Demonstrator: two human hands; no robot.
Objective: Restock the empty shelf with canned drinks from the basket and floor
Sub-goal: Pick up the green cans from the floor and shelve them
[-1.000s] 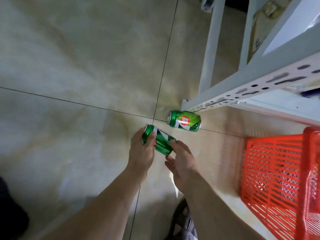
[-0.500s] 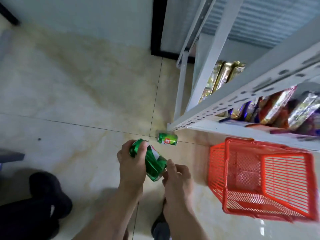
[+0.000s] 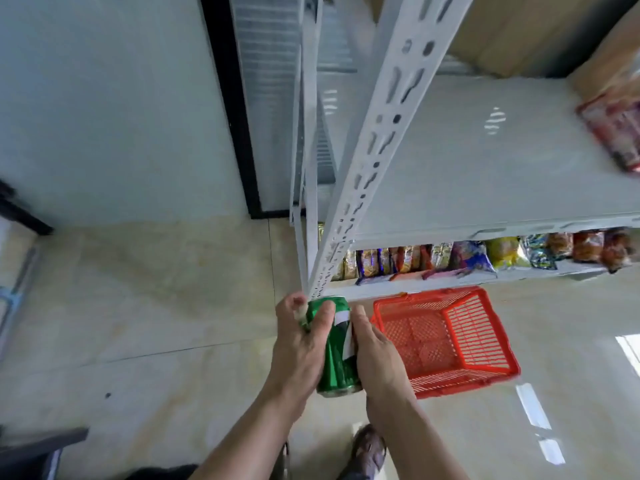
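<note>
A green drink can stands nearly upright between both hands, in front of the rack's corner post. My left hand grips its left side with the thumb across the top part. My right hand holds its right side with fingers along the can. The white metal shelf above and to the right is bare over most of its board. A red plastic basket stands on the floor right of my hands, and I see no cans in it. The second can on the floor is hidden.
The white slotted post of the rack rises just behind the can. Snack packets fill the lowest shelf. A red packet lies at the shelf's right end. Cardboard boxes sit above. My foot is on the beige tiled floor.
I have risen from the floor with the can held in both hands. The view has swung up to the bare shelf, and the second green can has dropped out of sight behind my hands.
</note>
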